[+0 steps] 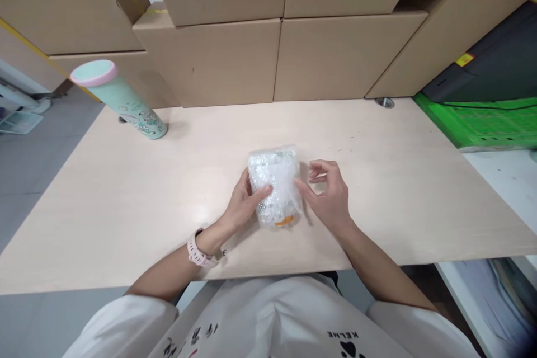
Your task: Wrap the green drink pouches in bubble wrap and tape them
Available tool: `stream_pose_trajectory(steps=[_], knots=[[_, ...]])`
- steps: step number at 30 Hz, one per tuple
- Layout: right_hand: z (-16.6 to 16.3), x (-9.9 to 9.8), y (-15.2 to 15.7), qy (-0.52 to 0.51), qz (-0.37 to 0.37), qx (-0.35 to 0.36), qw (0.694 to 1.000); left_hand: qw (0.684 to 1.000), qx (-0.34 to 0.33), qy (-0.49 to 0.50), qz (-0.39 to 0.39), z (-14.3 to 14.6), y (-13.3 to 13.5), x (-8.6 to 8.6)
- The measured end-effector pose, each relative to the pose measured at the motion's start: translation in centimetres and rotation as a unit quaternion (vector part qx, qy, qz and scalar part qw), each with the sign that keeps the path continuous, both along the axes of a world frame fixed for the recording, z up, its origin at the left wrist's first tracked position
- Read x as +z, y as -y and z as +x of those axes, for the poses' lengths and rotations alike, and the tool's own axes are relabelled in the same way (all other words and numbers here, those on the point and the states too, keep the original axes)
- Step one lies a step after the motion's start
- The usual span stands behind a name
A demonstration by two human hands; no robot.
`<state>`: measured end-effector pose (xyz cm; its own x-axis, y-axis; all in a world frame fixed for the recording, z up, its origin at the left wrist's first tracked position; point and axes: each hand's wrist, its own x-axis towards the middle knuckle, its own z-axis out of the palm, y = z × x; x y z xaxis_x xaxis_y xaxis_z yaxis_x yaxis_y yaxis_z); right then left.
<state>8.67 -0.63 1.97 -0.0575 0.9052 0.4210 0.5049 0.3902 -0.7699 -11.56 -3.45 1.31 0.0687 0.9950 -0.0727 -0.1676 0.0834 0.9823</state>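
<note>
A small packet wrapped in clear bubble wrap, with an orange tag at its near end, lies on the pale wooden table in front of me. My left hand grips the packet's left side, thumb pressed on top. My right hand rests at the packet's right edge, thumb touching the wrap, fingers loosely curled and apart. A pink watch sits on my left wrist.
A mint-green tumbler with a pink lid stands at the table's far left. Stacked cardboard boxes line the back edge. A green crate and a dark case sit at the right.
</note>
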Motion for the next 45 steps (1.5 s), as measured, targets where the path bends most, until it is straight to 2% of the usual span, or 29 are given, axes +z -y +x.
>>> stream_pose_trajectory(steps=[2, 4, 7, 9, 11, 15, 19, 22, 23, 25, 27, 28, 30, 32, 33, 35, 37, 39, 41, 45], knots=[[0.1, -0.1, -0.1, 0.098, 0.081, 0.027, 0.992, 0.992, 0.028, -0.106, 0.057, -0.3, -0.2, -0.6], [-0.1, -0.4, -0.1, 0.191, 0.101, 0.097, 0.971, 0.952, 0.065, -0.264, 0.142, -0.6, -0.2, -1.0], [-0.5, -1.1, 0.0, 0.291, 0.072, 0.169, 0.939, 0.824, 0.092, -0.485, 0.278, -0.6, 0.2, -1.2], [-0.7, -1.7, 0.1, 0.325, 0.045, 0.194, 0.925, 0.760, 0.046, -0.563, 0.321, -0.5, 0.4, -1.4], [-0.7, -2.0, 0.1, 0.339, 0.024, 0.211, 0.916, 0.729, -0.009, -0.602, 0.324, -0.4, 0.5, -1.6], [-0.6, -2.3, 0.0, 0.346, 0.004, 0.223, 0.911, 0.716, -0.046, -0.627, 0.305, -0.4, 0.2, -2.2], [-0.6, -2.1, -0.2, 0.327, -0.013, 0.226, 0.918, 0.730, -0.054, -0.612, 0.300, -0.3, -0.1, -2.4], [-0.4, -1.7, -0.5, 0.244, -0.021, 0.242, 0.939, 0.773, -0.046, -0.561, 0.293, -0.3, 0.1, -2.1], [-0.2, -1.6, -0.7, 0.196, -0.023, 0.231, 0.953, 0.793, -0.023, -0.536, 0.289, -0.5, 0.1, -1.9], [0.2, -1.4, -1.0, 0.088, -0.039, 0.162, 0.982, 0.834, 0.062, -0.479, 0.266, -0.9, 0.1, -1.5], [0.5, -1.4, -1.2, 0.004, -0.087, 0.080, 0.993, 0.876, 0.152, -0.410, 0.203, -1.6, -0.1, -1.3], [0.6, -1.3, -1.3, -0.019, -0.120, 0.061, 0.991, 0.901, 0.172, -0.367, 0.157, -1.9, -0.3, -1.3], [0.6, -1.3, -1.4, -0.034, -0.180, 0.077, 0.980, 0.951, 0.144, -0.268, 0.064, -2.4, -0.7, -1.3], [0.4, -1.2, -1.3, -0.031, -0.202, 0.108, 0.973, 0.979, 0.078, -0.186, 0.014, -2.5, -0.9, -1.4], [0.3, -1.2, -1.2, -0.032, -0.195, 0.119, 0.973, 0.984, 0.058, -0.168, 0.020, -2.5, -0.9, -1.3], [0.2, -1.2, -0.9, -0.049, -0.156, 0.139, 0.977, 0.978, 0.064, -0.177, 0.088, -2.1, -0.5, -1.0], [0.1, -1.2, -0.5, -0.073, -0.117, 0.161, 0.977, 0.956, 0.093, -0.212, 0.180, -1.6, 0.1, -0.6], [0.0, -1.3, -0.2, -0.076, -0.104, 0.166, 0.978, 0.941, 0.096, -0.233, 0.226, -1.2, 0.6, -0.2], [-0.2, -1.3, 0.1, -0.066, -0.126, 0.147, 0.979, 0.953, 0.075, -0.215, 0.199, -0.9, 0.9, 0.0], [-0.1, -1.8, -0.3, -0.068, -0.203, 0.111, 0.970, 0.988, 0.036, -0.141, 0.053, -0.7, 1.0, -0.5]])
